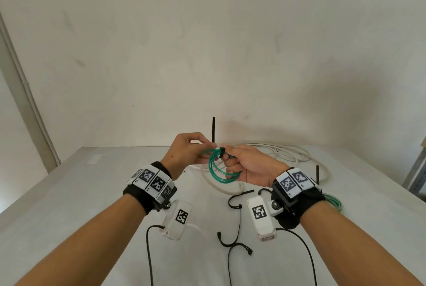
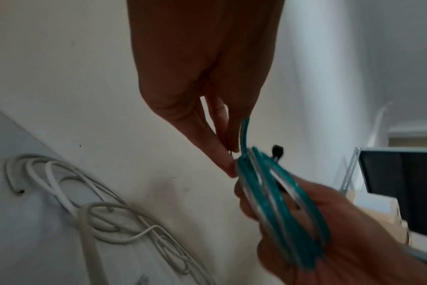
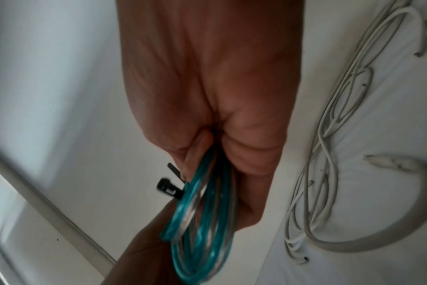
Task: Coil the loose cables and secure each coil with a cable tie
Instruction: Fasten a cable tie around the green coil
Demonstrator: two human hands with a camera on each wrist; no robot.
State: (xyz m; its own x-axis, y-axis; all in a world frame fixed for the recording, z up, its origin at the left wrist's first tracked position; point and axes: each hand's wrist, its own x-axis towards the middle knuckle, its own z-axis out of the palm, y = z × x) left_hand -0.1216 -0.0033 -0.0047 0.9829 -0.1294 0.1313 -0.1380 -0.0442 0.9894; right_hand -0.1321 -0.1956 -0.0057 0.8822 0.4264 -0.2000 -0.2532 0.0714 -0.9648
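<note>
Hands above table (image 1: 69, 193): right hand (image 1: 251, 166) grips green cable coil (image 1: 221, 170); left hand (image 1: 186, 149) pinches black cable tie (image 1: 213, 130) at coil top.

Perhaps a workroom: bare wall (image 1: 207, 43), white table (image 1: 69, 193)

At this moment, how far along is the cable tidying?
In hand: the right hand grips the green coil while the left hand pinches at the black cable tie round it; whether it is cinched is unclear. Possibly done: another green coil beside the right wrist, its tie hidden. Left: the white cables lie loose, with spare ties on the table.
</note>
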